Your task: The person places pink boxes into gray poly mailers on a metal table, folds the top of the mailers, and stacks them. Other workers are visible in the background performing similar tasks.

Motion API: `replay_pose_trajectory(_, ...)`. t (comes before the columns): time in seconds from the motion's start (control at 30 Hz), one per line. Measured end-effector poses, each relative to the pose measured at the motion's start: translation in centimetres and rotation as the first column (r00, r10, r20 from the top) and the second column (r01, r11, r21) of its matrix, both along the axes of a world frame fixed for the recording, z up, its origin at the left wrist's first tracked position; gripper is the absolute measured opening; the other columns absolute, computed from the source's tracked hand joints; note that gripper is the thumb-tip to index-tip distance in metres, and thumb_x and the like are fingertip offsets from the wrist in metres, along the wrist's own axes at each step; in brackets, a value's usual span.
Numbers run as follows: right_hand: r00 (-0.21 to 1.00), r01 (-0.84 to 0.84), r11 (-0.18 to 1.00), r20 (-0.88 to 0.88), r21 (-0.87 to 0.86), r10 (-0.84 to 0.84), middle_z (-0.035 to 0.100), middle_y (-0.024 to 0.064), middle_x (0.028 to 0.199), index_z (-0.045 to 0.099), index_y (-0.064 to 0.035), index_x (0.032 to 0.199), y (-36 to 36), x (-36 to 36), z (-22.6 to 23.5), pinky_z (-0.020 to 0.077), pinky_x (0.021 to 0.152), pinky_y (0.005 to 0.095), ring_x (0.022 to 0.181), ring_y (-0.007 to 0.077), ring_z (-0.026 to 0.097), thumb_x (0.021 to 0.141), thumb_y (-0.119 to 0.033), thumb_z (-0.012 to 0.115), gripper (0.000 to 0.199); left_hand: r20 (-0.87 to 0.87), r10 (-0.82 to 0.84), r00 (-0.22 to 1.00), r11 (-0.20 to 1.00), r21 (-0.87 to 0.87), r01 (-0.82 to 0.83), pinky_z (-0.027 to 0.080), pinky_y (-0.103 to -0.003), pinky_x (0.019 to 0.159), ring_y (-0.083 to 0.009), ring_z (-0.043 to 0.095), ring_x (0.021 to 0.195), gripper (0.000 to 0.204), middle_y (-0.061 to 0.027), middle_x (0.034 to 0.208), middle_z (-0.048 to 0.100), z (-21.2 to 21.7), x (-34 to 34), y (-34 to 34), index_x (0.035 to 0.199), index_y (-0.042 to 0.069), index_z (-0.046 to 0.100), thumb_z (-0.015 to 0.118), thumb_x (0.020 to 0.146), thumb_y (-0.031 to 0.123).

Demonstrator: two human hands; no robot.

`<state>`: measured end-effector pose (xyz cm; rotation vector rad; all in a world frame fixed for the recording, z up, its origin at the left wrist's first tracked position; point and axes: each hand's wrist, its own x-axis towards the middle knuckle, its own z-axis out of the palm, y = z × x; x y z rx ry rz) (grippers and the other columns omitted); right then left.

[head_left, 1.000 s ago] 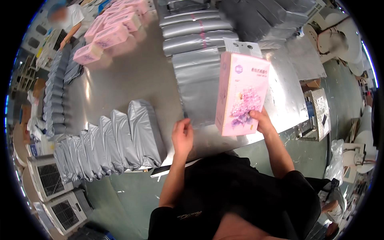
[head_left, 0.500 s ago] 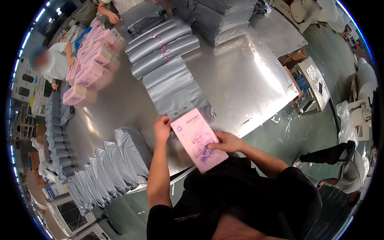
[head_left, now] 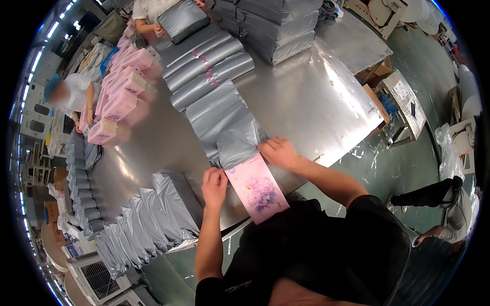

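Observation:
A pink flower-printed pack (head_left: 261, 189) lies at the table's front edge, its near end by my body. Its far end is tucked under the mouth of a grey plastic bag (head_left: 219, 113), which lies flat on the table and bulges over the pack. My right hand (head_left: 279, 153) pinches the right corner of the bag's mouth. At the left corner, my left hand (head_left: 214, 186) has its fingers curled together on the bag's edge, close beside the pack; its exact hold is partly hidden.
Rolled grey bags (head_left: 209, 66) lie beyond the flat bag, with stacked grey parcels (head_left: 275, 30) farther back. A row of filled grey bags (head_left: 153, 219) stands at left. Pink packs (head_left: 120, 104) line the far left side, where co-workers (head_left: 76, 94) handle items on the metal table (head_left: 306, 102).
My right hand has left the pack and moved up to the bag's right corner. The pack's far end is now under the bag's mouth. A co-worker lifts a grey parcel at the back.

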<state>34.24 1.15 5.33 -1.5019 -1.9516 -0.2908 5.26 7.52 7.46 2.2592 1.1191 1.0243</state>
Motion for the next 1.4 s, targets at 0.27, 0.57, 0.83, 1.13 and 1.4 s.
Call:
replay_pose_trajectory(0.27, 0.999, 0.046, 0.944, -0.001, -0.328, -0.049, 0.067, 0.0144, 0.104, 0.061, -0.0068, 0.109, 1.9, -0.3, -2.3, 0.0497, 0.088, 0.0427, 0.102, 0.0334, 0.062, 0.084, -0.012, 0.066, 0.026, -0.143, 0.128, 0.981, 0.932, -0.322, -0.168, 0.052, -0.054, 0.081, -0.0499, 0.065, 0.092, 0.033, -0.0250, 0.103, 0.068, -3.1, 2.5, 2.3, 0.117, 0.002, 0.051, 0.069, 0.090, 0.009)
replay_pose_trajectory(0.57, 0.781, -0.328, 0.767, -0.615, -0.551, -0.108, 0.068, 0.0127, 0.100, 0.060, -0.0039, 0.099, -7.7, -0.6, -1.3, 0.0536, 0.081, 0.0385, 0.095, 0.0281, 0.067, 0.090, -0.007, 0.068, 0.012, 0.117, -0.008, 0.993, 0.714, -0.695, 0.088, 0.055, -0.037, 0.077, -0.0246, 0.068, 0.082, 0.033, -0.0109, 0.093, 0.070, -8.1, -4.3, -6.7, 0.116, 0.004, 0.062, 0.071, 0.085, 0.002)
replay_pose_trajectory(0.83, 0.908, -0.323, 0.844, -0.390, -0.428, 0.150, 0.068, 0.0104, 0.094, 0.061, -0.0081, 0.097, -9.5, -5.1, 2.5, 0.0580, 0.073, 0.0398, 0.079, 0.0315, 0.069, 0.090, -0.015, 0.076, 0.018, 0.279, 0.366, 0.888, 0.645, -0.764, -0.026, 0.052, -0.027, 0.069, -0.0096, 0.061, 0.073, 0.016, -0.0029, 0.084, 0.068, -9.6, -0.7, -8.1, 0.105, -0.001, 0.064, 0.071, 0.091, 0.001)
replay_pose_trajectory(1.13, 0.912, -0.321, 0.871, -0.370, -0.372, 0.178, 0.070, 0.0053, 0.093, 0.068, -0.0105, 0.098, -2.5, -11.3, -0.2, 0.0556, 0.070, 0.0467, 0.087, 0.0346, 0.068, 0.090, -0.022, 0.068, 0.014, 0.403, 0.479, 0.780, 0.509, -0.851, 0.127, 0.046, -0.023, 0.057, -0.0082, 0.058, 0.063, 0.012, -0.0032, 0.081, 0.069, -7.8, -2.3, -8.5, 0.107, 0.001, 0.068, 0.070, 0.097, 0.008)
replay_pose_trajectory(1.4, 0.932, -0.298, 0.908, -0.297, -0.296, 0.209, 0.060, 0.0039, 0.090, 0.065, -0.0146, 0.092, -4.0, -13.7, -1.2, 0.0547, 0.062, 0.0418, 0.079, 0.0282, 0.067, 0.090, -0.021, 0.070, 0.009, 0.412, 0.538, 0.735, 0.359, -0.901, 0.243, 0.051, -0.026, 0.065, -0.0123, 0.066, 0.082, 0.022, -0.0059, 0.096, 0.072, -7.5, -3.6, -9.2, 0.118, 0.001, 0.068, 0.068, 0.097, 0.005)
